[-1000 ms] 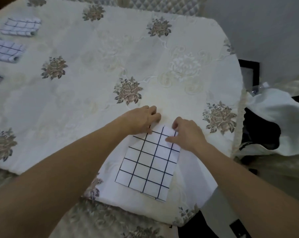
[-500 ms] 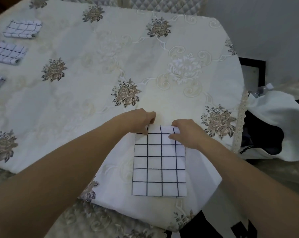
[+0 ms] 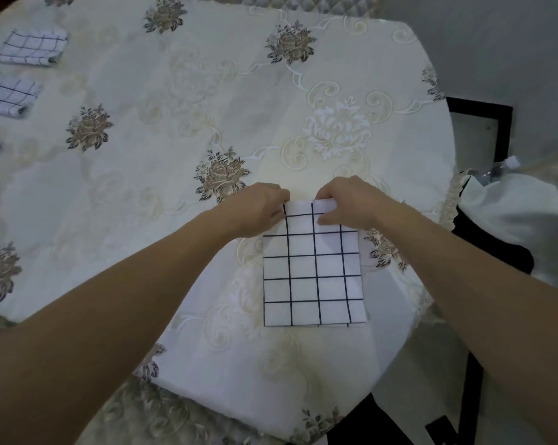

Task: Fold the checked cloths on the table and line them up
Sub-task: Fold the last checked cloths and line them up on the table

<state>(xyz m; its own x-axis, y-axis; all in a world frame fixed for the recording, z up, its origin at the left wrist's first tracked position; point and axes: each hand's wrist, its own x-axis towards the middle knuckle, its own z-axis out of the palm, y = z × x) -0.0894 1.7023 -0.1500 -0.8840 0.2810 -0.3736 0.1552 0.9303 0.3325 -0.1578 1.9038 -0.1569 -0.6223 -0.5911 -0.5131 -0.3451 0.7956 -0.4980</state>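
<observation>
In the head view the left hand (image 3: 258, 210) and the right hand (image 3: 345, 205) each pinch a far corner of the one flat checked cloth (image 3: 316, 277), which lies by the near edge of the table (image 3: 175, 123), probably to fold it toward the person. Three folded cloths (image 3: 32, 48) lie in a row at the left.

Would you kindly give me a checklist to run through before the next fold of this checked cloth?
1. Left hand pinches the checked cloth at its far left corner: ok.
2. Right hand pinches its far right corner: ok.
3. Cloth lies flat, without creases: ok.
4. Lower layers aligned: cannot tell.
5. Folded cloths lined up at left: ok.
</observation>
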